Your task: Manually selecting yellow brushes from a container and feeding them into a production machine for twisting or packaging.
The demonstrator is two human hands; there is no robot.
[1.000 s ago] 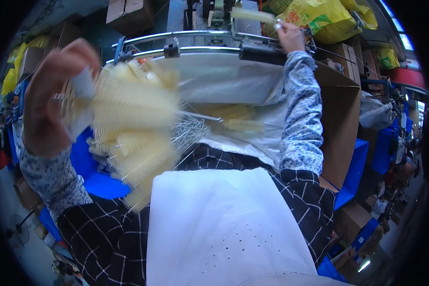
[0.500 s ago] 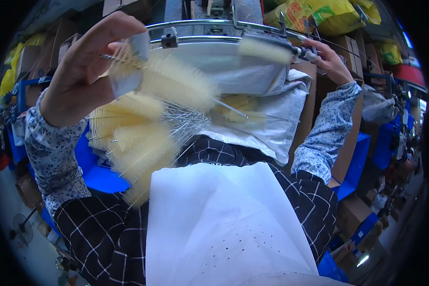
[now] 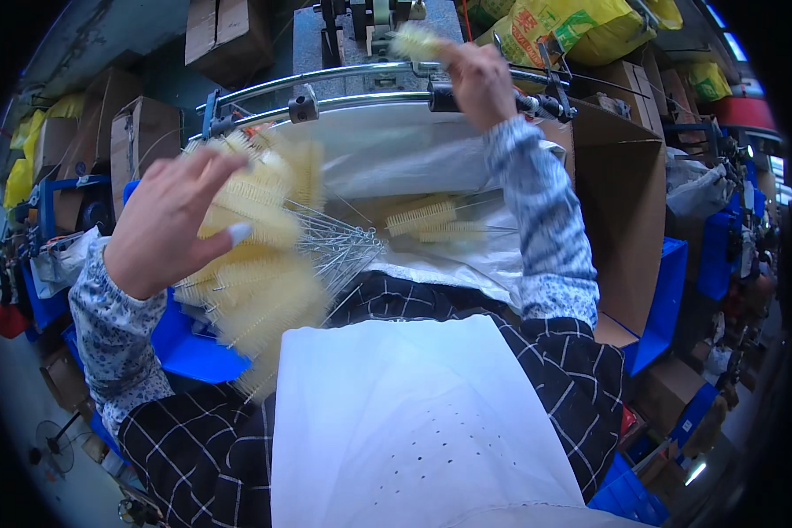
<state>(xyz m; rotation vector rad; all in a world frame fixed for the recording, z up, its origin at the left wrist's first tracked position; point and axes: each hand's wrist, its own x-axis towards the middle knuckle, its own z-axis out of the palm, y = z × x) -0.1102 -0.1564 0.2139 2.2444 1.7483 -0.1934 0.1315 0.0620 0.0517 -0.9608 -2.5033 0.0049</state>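
Note:
A bundle of bottle brushes (image 3: 264, 282) with cream bristles and looped wire stems (image 3: 339, 242) lies before me on the left. Above its left side hovers my left hand (image 3: 172, 211), fingers apart, with a white covering on the thumb tip and nothing visible in its grasp. My right hand (image 3: 482, 84) is raised at the far side, beyond the metal rails. Its fingers are closed on a small cream-bristled brush (image 3: 414, 41), whose stem is mostly hidden by the hand. A black cylinder (image 3: 443, 97) on the rail sits just below that hand.
Two curved metal rails (image 3: 370, 99) cross in front of a machine. White sheeting (image 3: 396, 145) hangs below, with a few more brushes (image 3: 422, 217) on it. A tall cardboard box (image 3: 620, 202) stands at right, blue bins (image 3: 194, 343) at the sides, and yellow bags (image 3: 559, 35) at far right.
My left hand has let go of a brush, which no longer stretches across the bundle, and opened. My right hand has moved left and away from the rail's right end, now with a brush.

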